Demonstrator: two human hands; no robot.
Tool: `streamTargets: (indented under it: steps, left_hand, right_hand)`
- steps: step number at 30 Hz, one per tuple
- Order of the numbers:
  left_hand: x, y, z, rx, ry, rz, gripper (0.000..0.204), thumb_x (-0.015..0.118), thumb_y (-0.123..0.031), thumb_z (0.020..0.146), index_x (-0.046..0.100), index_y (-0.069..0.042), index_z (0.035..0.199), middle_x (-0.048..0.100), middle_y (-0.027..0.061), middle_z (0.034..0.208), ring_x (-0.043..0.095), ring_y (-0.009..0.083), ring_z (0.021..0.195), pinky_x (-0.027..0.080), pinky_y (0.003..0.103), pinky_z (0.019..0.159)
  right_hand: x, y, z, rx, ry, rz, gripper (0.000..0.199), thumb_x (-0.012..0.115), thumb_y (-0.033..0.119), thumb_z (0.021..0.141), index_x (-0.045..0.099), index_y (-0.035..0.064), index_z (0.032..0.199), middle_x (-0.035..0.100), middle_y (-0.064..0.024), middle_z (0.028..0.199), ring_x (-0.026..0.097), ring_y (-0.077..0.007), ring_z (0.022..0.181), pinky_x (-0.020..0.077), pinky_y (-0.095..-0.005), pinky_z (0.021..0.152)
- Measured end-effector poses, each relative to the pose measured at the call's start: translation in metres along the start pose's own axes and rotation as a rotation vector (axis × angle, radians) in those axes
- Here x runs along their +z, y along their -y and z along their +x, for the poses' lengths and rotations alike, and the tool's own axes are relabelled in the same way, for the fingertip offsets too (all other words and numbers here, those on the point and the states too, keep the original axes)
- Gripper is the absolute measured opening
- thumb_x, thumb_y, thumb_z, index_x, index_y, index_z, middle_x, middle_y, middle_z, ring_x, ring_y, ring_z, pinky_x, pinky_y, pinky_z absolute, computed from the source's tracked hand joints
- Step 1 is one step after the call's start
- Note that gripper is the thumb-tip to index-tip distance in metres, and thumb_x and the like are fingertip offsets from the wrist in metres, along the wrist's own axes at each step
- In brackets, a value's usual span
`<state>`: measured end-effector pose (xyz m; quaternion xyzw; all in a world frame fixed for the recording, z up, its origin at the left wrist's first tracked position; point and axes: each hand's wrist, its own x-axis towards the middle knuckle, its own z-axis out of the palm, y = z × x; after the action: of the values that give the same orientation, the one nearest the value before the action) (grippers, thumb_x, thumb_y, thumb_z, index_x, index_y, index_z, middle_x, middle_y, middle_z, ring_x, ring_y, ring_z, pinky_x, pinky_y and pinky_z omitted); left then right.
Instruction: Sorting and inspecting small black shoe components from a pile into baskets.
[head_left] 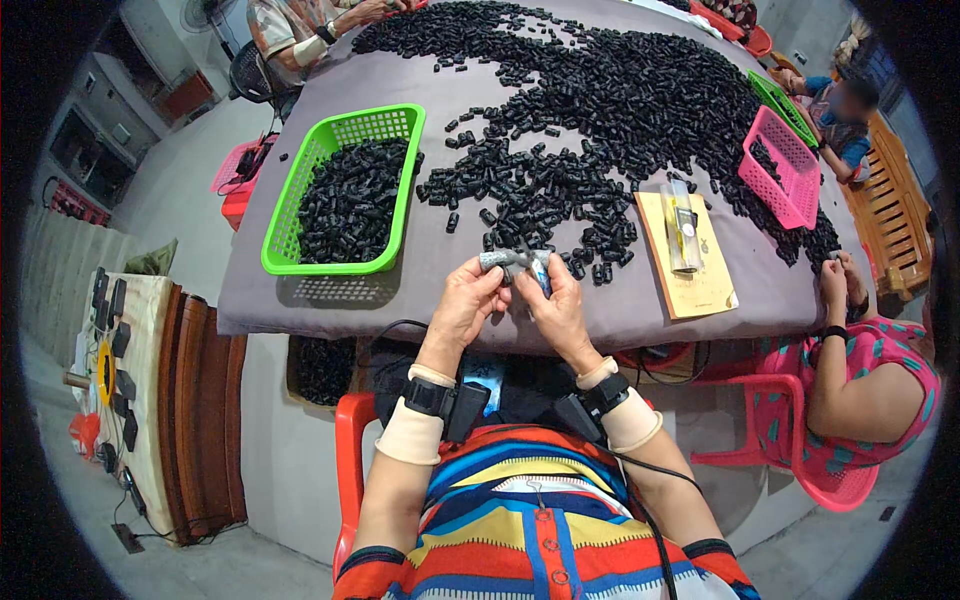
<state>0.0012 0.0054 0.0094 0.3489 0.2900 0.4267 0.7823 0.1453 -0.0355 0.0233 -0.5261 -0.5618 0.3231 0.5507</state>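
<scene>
Grey cloth-covered table with a big spread of small black cylindrical parts across the top and middle. Green basket on the left side of the table, roughly half full of the same black parts. Pink basket on the right, tilted, few parts inside. Tan card with a clear packet lying on it sits just right of the person's hands.

Both hands are up at the near table edge, meeting in the middle. Left hand and right hand are both curled around a small grey piece, which sits between the fingertips of the two hands, pinched from both sides. Thumbs and forefingers closed on it; piece pokes out above the fingertips, just in front of the near edge of the black pile. Can't tell its exact shape, too small.

Wrist bands with black devices on both forearms. Another person's hands at the right table edge, another's at the far left corner.
</scene>
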Motion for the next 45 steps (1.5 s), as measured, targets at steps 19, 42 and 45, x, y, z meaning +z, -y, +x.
streamTargets:
  steps: [19,42,45]
  left_hand:
    - [0.0,-0.01,0.0,-0.145,-0.005,-0.059,0.015,0.053,-0.006,0.086,0.057,0.001,0.1,0.061,0.0053,0.082,0.054,0.0094,0.059,0.046,0.02,0.053]
    - [0.002,-0.012,0.004,-0.213,-0.068,-0.056,0.01,0.054,-0.003,0.085,0.057,-0.001,0.094,0.06,0.0043,0.076,0.055,0.0097,0.056,0.049,0.02,0.05]
    - [0.002,-0.012,0.003,-0.197,-0.086,-0.058,0.011,0.054,-0.002,0.085,0.057,0.0,0.095,0.06,0.0044,0.076,0.055,0.0095,0.057,0.049,0.02,0.051]
  right_hand:
    - [-0.001,-0.005,-0.001,-0.112,0.01,-0.007,0.015,0.056,0.004,0.078,0.053,0.0035,0.093,0.061,-0.0082,0.078,0.058,-0.0168,0.066,0.0455,-0.0287,0.06]
    - [0.004,-0.014,-0.003,-0.291,-0.067,-0.201,0.015,0.057,0.002,0.078,0.052,0.0005,0.092,0.055,-0.0125,0.075,0.054,-0.0252,0.063,0.043,-0.0331,0.057]
    - [0.005,-0.009,-0.003,-0.338,-0.06,-0.25,0.017,0.056,0.0,0.076,0.05,-0.0008,0.091,0.052,-0.0149,0.078,0.053,-0.0312,0.066,0.0424,-0.0362,0.059]
